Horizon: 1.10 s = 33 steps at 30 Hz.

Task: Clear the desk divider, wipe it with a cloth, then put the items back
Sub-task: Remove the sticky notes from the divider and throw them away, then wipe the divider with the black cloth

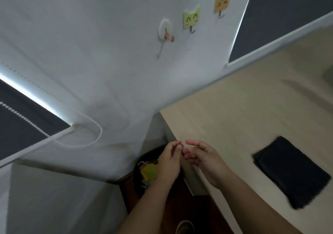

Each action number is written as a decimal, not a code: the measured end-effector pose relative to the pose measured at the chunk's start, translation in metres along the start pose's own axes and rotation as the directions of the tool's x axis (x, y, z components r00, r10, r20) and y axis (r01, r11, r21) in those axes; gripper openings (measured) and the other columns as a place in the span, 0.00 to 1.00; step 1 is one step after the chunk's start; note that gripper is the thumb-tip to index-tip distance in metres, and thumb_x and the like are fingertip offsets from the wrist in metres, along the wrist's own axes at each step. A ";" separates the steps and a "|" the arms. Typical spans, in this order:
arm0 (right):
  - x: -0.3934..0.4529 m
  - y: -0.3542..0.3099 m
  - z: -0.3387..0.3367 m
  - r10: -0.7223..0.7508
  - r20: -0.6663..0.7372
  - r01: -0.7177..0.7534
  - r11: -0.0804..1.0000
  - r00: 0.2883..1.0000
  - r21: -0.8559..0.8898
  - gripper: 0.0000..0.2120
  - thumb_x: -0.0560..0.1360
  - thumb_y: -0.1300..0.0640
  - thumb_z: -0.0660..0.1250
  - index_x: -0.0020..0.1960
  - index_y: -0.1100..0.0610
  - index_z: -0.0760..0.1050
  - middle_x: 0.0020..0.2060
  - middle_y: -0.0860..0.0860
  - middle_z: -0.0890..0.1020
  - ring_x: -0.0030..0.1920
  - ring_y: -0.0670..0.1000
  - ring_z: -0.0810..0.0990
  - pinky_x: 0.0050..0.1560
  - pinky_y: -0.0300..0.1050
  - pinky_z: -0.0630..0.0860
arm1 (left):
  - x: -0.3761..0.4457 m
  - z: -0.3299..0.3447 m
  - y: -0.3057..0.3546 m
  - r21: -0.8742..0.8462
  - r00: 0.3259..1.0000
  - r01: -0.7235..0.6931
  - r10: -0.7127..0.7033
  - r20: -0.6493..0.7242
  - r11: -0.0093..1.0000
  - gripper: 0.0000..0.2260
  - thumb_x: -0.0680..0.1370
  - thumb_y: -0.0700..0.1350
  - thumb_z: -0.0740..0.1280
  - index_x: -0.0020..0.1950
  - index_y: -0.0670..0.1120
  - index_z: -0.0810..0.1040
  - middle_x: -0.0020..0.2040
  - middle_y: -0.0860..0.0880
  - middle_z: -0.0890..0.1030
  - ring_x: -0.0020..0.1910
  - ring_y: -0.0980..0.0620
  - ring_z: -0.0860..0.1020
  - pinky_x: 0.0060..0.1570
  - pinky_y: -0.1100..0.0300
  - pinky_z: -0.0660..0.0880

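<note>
Both hands meet just off the near-left corner of the desk (pixel 243 107), over its edge. The left hand (pixel 169 160) has its fingers curled inward, thumb and fingertips drawn together near the right hand's fingertips; whether they pinch some small thing is too blurred to tell. The right hand (pixel 203 160) is loosely curled, index finger stretched toward the left hand, and appears to hold nothing.

The folded dark cloth (pixel 290 172) lies flat on the desk to the right of the hands, well apart from them, its long axis running from the desk's middle toward the near edge. The right hand is the nearer one, so a reach for the cloth would likely fall to it — a sideways sweep across bare wood-grain laminate, pale and smooth.

Below the desk corner, under the left hand, sits a dark round bin (pixel 142 170) with yellow and green scraps inside.

Beyond the desk's far-left edge rises the white panel (pixel 108 53), matte and flat, probably the divider. Three adhesive hooks remain on it — a clear round one (pixel 165 31), a green cat-shaped one (pixel 191 18), an orange cat-shaped one (pixel 222 4). A beaded cord (pixel 81 115) loops across its lower part.
</note>
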State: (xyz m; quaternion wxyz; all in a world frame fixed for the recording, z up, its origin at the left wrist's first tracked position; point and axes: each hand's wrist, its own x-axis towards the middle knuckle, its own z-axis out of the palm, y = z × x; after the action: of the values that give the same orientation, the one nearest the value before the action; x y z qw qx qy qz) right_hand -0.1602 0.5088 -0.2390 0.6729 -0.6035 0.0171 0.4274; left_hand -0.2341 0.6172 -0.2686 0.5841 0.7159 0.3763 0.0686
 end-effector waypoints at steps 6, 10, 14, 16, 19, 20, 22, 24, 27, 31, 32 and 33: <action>-0.051 -0.024 -0.102 -0.091 -0.402 0.135 0.987 0.911 0.083 0.09 0.76 0.65 0.62 0.52 0.59 0.78 0.41 0.55 0.81 0.40 0.51 0.78 0.45 0.44 0.74 | -0.028 0.087 0.064 0.017 0.964 -0.198 0.191 0.187 0.980 0.05 0.79 0.45 0.64 0.53 0.52 0.77 0.51 0.53 0.82 0.50 0.60 0.79 0.48 0.70 0.73; -0.091 -0.013 -0.183 -0.112 -0.767 0.142 0.990 0.631 -0.028 0.09 0.76 0.63 0.61 0.50 0.55 0.79 0.40 0.52 0.80 0.38 0.51 0.76 0.38 0.43 0.72 | -0.039 0.157 0.071 0.188 0.927 -0.239 0.166 0.336 0.953 0.12 0.78 0.44 0.66 0.61 0.48 0.76 0.58 0.49 0.80 0.55 0.53 0.77 0.58 0.60 0.74; -0.121 0.007 -0.235 0.000 -0.833 0.057 0.998 0.554 0.039 0.15 0.75 0.64 0.62 0.61 0.60 0.72 0.46 0.56 0.79 0.39 0.52 0.76 0.39 0.45 0.72 | -0.046 0.219 0.070 0.496 0.901 -0.301 0.072 0.428 0.815 0.30 0.76 0.54 0.67 0.74 0.45 0.65 0.69 0.43 0.71 0.67 0.42 0.71 0.67 0.49 0.69; -0.125 0.009 -0.245 0.046 -0.791 0.047 0.994 0.610 0.094 0.21 0.74 0.63 0.64 0.67 0.60 0.68 0.50 0.57 0.78 0.43 0.53 0.77 0.44 0.48 0.75 | -0.046 0.234 0.070 0.591 0.916 -0.277 0.022 0.400 0.757 0.32 0.74 0.57 0.67 0.74 0.45 0.64 0.68 0.41 0.70 0.67 0.39 0.70 0.66 0.46 0.70; -0.129 -0.001 -0.261 0.096 -0.785 0.055 0.985 0.612 0.164 0.28 0.73 0.62 0.65 0.71 0.58 0.62 0.60 0.61 0.76 0.48 0.56 0.75 0.47 0.49 0.74 | -0.035 0.254 0.068 0.572 0.926 -0.196 -0.042 0.376 0.796 0.31 0.66 0.63 0.67 0.64 0.47 0.73 0.60 0.42 0.78 0.56 0.40 0.78 0.58 0.45 0.76; -0.127 -0.005 -0.267 0.119 -0.779 0.063 0.978 0.616 0.199 0.31 0.73 0.62 0.66 0.73 0.58 0.59 0.62 0.61 0.74 0.50 0.57 0.75 0.48 0.49 0.74 | -0.024 0.261 0.062 0.533 0.923 -0.172 -0.053 0.381 0.829 0.33 0.63 0.66 0.66 0.61 0.47 0.75 0.57 0.43 0.80 0.53 0.41 0.79 0.55 0.45 0.78; -0.119 -0.009 -0.279 0.167 -0.763 0.054 0.965 0.625 0.255 0.36 0.71 0.59 0.69 0.74 0.59 0.56 0.63 0.62 0.73 0.54 0.60 0.76 0.49 0.51 0.75 | -0.011 0.273 0.062 0.539 0.922 -0.151 -0.078 0.379 0.829 0.34 0.60 0.67 0.65 0.58 0.47 0.77 0.56 0.44 0.80 0.51 0.41 0.80 0.53 0.46 0.79; -0.109 -0.014 -0.291 0.170 -0.739 -0.014 0.977 0.652 0.212 0.35 0.67 0.55 0.72 0.69 0.62 0.63 0.56 0.63 0.78 0.50 0.62 0.79 0.40 0.52 0.77 | -0.009 0.279 0.076 0.569 0.913 -0.193 -0.067 0.403 0.799 0.29 0.67 0.64 0.66 0.58 0.45 0.76 0.54 0.45 0.80 0.51 0.42 0.80 0.52 0.48 0.79; -0.094 -0.018 -0.307 0.087 -0.730 -0.158 0.987 0.678 -0.029 0.17 0.65 0.53 0.75 0.45 0.65 0.78 0.37 0.59 0.82 0.38 0.58 0.82 0.39 0.53 0.79 | 0.002 0.295 0.094 0.546 0.895 -0.237 -0.039 0.445 0.804 0.20 0.73 0.58 0.67 0.56 0.45 0.78 0.52 0.45 0.82 0.49 0.44 0.80 0.48 0.54 0.77; -0.094 -0.034 -0.318 0.011 -0.765 -0.206 0.965 0.644 -0.159 0.10 0.67 0.57 0.74 0.30 0.55 0.75 0.31 0.51 0.79 0.40 0.55 0.81 0.42 0.45 0.76 | 0.012 0.316 0.118 0.468 0.834 -0.284 -0.025 0.551 0.837 0.10 0.75 0.52 0.69 0.47 0.46 0.82 0.45 0.46 0.84 0.44 0.47 0.81 0.42 0.56 0.75; -0.095 -0.039 -0.325 -0.018 -0.786 -0.170 0.973 0.619 -0.157 0.10 0.67 0.57 0.74 0.31 0.54 0.75 0.30 0.50 0.79 0.38 0.53 0.80 0.41 0.44 0.75 | 0.017 0.322 0.128 0.434 0.825 -0.307 0.010 0.565 0.847 0.09 0.74 0.52 0.69 0.45 0.47 0.82 0.44 0.47 0.84 0.43 0.48 0.81 0.44 0.55 0.76; -0.099 -0.045 -0.332 -0.040 -0.809 -0.120 0.983 0.587 -0.136 0.08 0.67 0.56 0.74 0.32 0.53 0.77 0.30 0.50 0.79 0.36 0.52 0.80 0.40 0.43 0.74 | 0.019 0.326 0.138 0.403 0.821 -0.327 0.046 0.569 0.855 0.08 0.74 0.52 0.70 0.44 0.48 0.82 0.43 0.48 0.84 0.42 0.50 0.81 0.44 0.55 0.77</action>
State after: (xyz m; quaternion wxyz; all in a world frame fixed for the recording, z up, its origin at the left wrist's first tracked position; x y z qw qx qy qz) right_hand -0.0326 0.1838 -0.2402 0.5257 -0.7879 0.2967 0.1216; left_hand 0.0181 0.3680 -0.2529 0.4582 0.8626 0.1266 -0.1731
